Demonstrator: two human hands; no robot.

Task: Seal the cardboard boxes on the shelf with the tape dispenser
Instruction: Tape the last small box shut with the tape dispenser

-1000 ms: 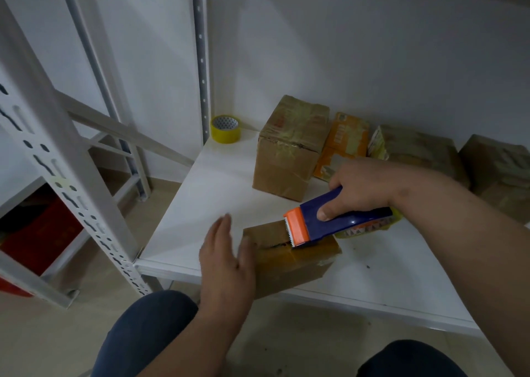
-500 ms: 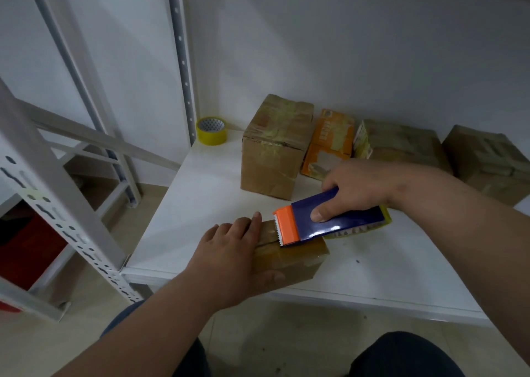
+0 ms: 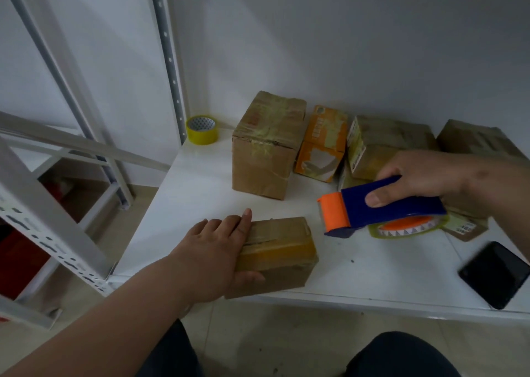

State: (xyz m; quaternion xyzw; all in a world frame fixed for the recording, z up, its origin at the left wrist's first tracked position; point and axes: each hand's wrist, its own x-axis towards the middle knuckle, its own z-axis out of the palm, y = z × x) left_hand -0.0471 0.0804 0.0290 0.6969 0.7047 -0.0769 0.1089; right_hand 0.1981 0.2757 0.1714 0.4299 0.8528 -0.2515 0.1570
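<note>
Lifted off the small box (image 3: 276, 254), my right hand (image 3: 421, 180) grips the tape dispenser (image 3: 381, 210) beside it; left hand (image 3: 213, 250) clasps that box's end on the shelf (image 3: 200, 181)

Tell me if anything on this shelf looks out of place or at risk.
The black phone lies at the shelf's front right edge, one corner seemingly past it. The small box under the left hand also overhangs the front.

The right hand (image 3: 427, 180) hides part of the boxes at the shelf's (image 3: 200, 193) back right, and the rightmost brown box (image 3: 473, 140) is cut by the picture's edge. The flat packet's (image 3: 464, 229) label is too blurred to read.
</note>
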